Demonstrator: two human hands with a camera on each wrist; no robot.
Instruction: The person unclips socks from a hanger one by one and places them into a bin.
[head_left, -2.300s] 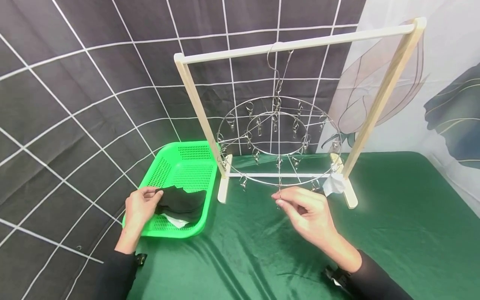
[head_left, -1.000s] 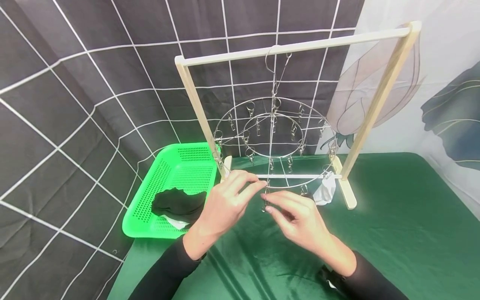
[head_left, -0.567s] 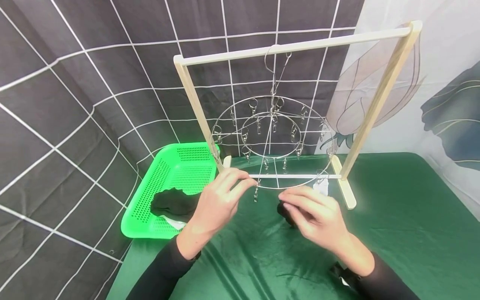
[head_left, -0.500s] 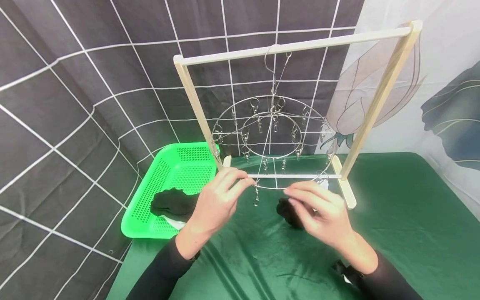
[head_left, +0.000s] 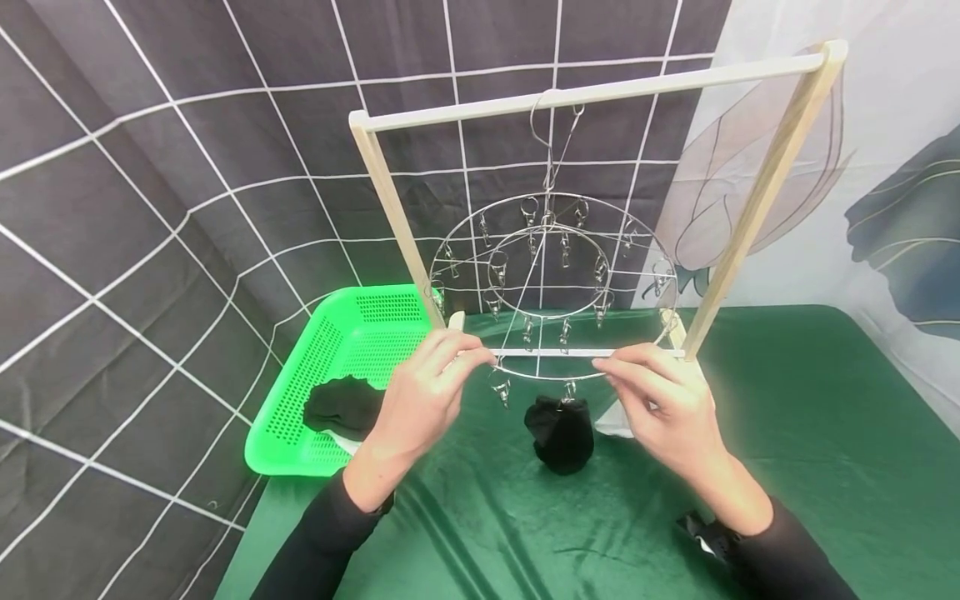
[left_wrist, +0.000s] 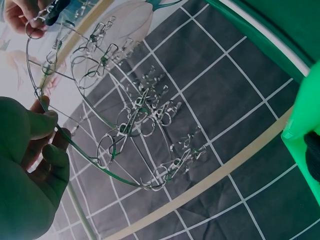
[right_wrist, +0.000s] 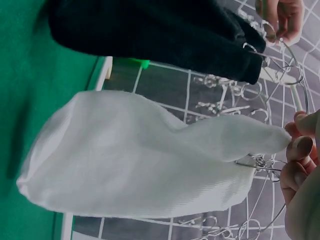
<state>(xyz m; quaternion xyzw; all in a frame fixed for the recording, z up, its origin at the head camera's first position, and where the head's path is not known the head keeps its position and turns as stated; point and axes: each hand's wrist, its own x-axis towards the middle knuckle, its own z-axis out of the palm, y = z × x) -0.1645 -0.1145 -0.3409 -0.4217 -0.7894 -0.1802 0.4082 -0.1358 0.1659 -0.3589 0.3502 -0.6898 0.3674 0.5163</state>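
A round metal sock hanger (head_left: 540,377) with several dangling clips hangs in front of me. My left hand (head_left: 423,392) pinches its outer ring at the front left. At the front right, my right hand (head_left: 667,404) pinches the same ring between thumb and fingers. Between the hands a black sock (head_left: 561,437) hangs from a clip. A white sock (right_wrist: 140,155) hangs from another clip close to the right hand, which hides most of it in the head view. An unused clip (head_left: 501,390) dangles just beside my left fingertips.
The hanger's hook sits over a wooden rack's top bar (head_left: 465,110). Left of the rack stands a green basket (head_left: 296,400) holding bunched black cloth (head_left: 343,407) and something white (head_left: 347,442). A green cloth (head_left: 480,542) covers the table; a gridded curtain (head_left: 225,208) stands behind.
My left hand has gone from the basket to the ring. The hanger has turned, its front side leftward, bringing the white sock forward. My right hand has moved right, away from the black sock.
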